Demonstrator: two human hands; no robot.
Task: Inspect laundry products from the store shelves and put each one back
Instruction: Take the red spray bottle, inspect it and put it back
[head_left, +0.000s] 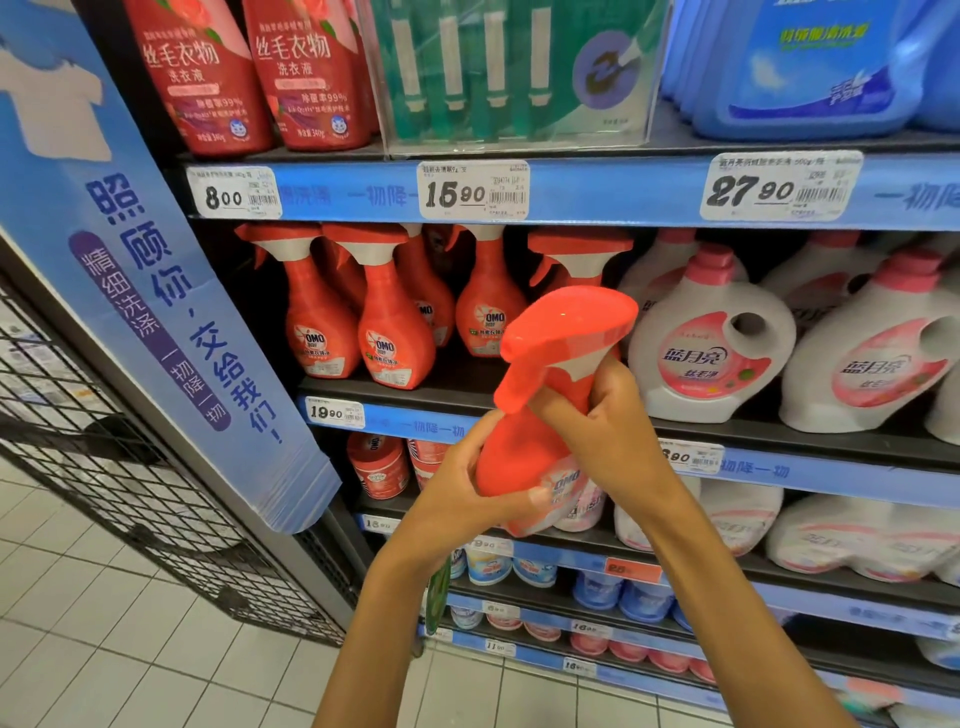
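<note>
Filling the background behind the grip, the store shelves (571, 195) are lined with blue price strips and white price tags. To the left of the grip, a tall blue banner (171, 291) with printed characters is seen leaning along the shelf end, with a black wire cage (119, 467) below it on the tiled floor. Above and to the right of the grip, white jugs (711, 338) with pink caps and pink labels are stood in a row. Above and to the left of the grip, a row of matching red spray bottles (395, 317) is lined up on the same shelf, well apart from the hands. Higher up, red pouches (254, 78) and a blue jug (810, 67) are shelved.

At the centre, off the shelf and in front of it, a red spray bottle (545, 410) is held upright with a slight tilt, its red trigger head pointing left. The neck, just under the white collar, is clamped by the right hand (608, 421), fingers wrapped around it. The lower body is gripped from the left and below by the left hand (467, 499), whose thumb is laid across the label. Both hands are closed on the bottle, and both forearms are raised from the bottom of the view.
</note>
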